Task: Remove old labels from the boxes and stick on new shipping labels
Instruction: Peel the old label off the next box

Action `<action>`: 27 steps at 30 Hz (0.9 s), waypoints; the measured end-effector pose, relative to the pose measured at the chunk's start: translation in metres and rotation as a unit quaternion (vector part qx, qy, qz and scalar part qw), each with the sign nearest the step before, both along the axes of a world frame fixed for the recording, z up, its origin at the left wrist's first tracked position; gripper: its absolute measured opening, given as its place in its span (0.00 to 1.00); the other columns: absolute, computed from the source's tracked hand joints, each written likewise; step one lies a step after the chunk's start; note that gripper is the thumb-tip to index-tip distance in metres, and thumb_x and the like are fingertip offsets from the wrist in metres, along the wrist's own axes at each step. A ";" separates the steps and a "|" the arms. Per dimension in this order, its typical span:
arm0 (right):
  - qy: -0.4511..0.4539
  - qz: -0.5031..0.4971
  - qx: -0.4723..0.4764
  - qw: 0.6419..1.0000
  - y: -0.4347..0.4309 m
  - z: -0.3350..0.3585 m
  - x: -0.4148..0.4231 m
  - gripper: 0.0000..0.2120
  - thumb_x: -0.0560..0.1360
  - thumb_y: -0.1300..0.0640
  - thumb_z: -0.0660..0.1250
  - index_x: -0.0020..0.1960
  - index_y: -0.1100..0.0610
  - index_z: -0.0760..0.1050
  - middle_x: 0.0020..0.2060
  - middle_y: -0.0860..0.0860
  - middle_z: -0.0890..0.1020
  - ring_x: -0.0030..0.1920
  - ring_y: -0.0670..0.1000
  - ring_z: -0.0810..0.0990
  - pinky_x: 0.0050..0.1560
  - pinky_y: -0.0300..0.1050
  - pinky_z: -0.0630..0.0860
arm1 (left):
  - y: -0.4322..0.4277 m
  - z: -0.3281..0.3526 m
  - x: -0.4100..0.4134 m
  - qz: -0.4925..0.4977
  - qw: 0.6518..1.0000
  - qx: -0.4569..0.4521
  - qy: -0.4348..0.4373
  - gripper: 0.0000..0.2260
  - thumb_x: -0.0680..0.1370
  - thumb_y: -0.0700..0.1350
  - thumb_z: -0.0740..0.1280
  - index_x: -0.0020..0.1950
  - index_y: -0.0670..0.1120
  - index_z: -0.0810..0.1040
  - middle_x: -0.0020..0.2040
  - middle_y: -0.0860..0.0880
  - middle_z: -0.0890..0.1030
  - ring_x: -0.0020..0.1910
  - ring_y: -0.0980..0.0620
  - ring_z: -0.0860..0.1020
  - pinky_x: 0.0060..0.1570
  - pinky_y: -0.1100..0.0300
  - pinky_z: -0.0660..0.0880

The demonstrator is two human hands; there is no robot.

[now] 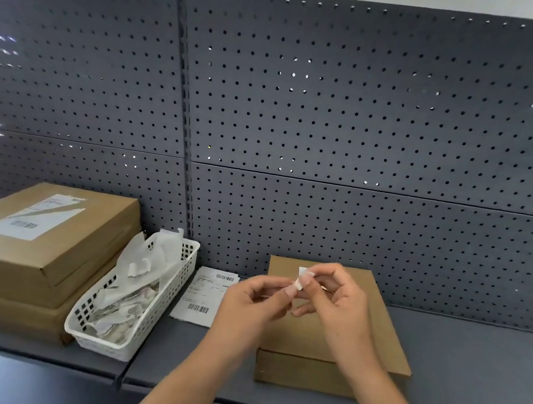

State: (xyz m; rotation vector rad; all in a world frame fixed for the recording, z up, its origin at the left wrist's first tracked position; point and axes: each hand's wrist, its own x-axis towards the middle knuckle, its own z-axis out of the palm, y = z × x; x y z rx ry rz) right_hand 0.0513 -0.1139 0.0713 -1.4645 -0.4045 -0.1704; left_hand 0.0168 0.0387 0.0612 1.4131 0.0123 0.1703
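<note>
A plain brown cardboard box (309, 341) lies on the grey shelf in front of me, with no label showing on its top. Above it my left hand (251, 302) and my right hand (337, 298) meet, and both pinch a small white scrap of label (301, 279) between their fingertips. A white shipping label sheet (204, 295) with barcodes lies flat on the shelf just left of the box. At the far left stands a stack of brown boxes (64, 266); the top one bears a white label (38, 215).
A white perforated plastic basket (143, 324) holding crumpled paper and peeled label scraps sits between the stack and the label sheet. A dark pegboard wall (364, 130) rises behind the shelf. The grey shelf surface (471, 371) extends to the right of the box.
</note>
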 end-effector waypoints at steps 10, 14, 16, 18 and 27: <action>-0.172 0.014 -0.141 0.975 0.054 -0.022 0.001 0.04 0.80 0.56 0.70 0.51 0.47 0.81 0.46 0.46 0.84 0.48 0.52 0.84 0.48 0.56 0.82 | 0.034 -0.002 -0.022 0.144 0.989 -0.033 -0.003 0.03 0.77 0.38 0.74 0.49 0.41 0.87 0.47 0.41 0.87 0.51 0.41 0.86 0.56 0.48 0.82; -0.185 0.020 -0.098 0.978 0.072 -0.022 0.003 0.02 0.79 0.57 0.70 0.49 0.51 0.81 0.46 0.48 0.82 0.47 0.55 0.82 0.46 0.59 0.81 | 0.052 0.002 -0.032 0.174 0.985 -0.015 0.000 0.02 0.77 0.42 0.75 0.46 0.44 0.87 0.43 0.41 0.86 0.45 0.45 0.85 0.57 0.43 0.81; -0.204 0.031 -0.095 0.974 0.082 -0.021 0.003 0.03 0.79 0.59 0.70 0.48 0.52 0.81 0.45 0.48 0.81 0.45 0.53 0.82 0.45 0.53 0.81 | 0.059 0.006 -0.037 0.170 0.984 -0.045 0.009 0.03 0.77 0.40 0.74 0.46 0.42 0.87 0.42 0.40 0.86 0.42 0.48 0.84 0.56 0.46 0.83; -0.248 0.030 -0.113 0.962 0.093 -0.020 0.002 0.05 0.78 0.63 0.71 0.48 0.54 0.81 0.44 0.46 0.80 0.44 0.50 0.81 0.43 0.41 0.78 | 0.066 0.009 -0.042 0.152 0.984 -0.094 0.028 0.04 0.78 0.39 0.73 0.46 0.40 0.86 0.42 0.41 0.85 0.42 0.49 0.84 0.54 0.50 0.83; -0.310 0.053 -0.152 0.937 0.129 -0.024 0.006 0.06 0.80 0.63 0.70 0.48 0.53 0.80 0.47 0.42 0.77 0.48 0.49 0.81 0.45 0.38 0.76 | 0.099 0.010 -0.050 0.080 0.951 -0.280 0.099 0.07 0.79 0.42 0.70 0.51 0.39 0.84 0.50 0.39 0.83 0.49 0.44 0.82 0.61 0.47 0.80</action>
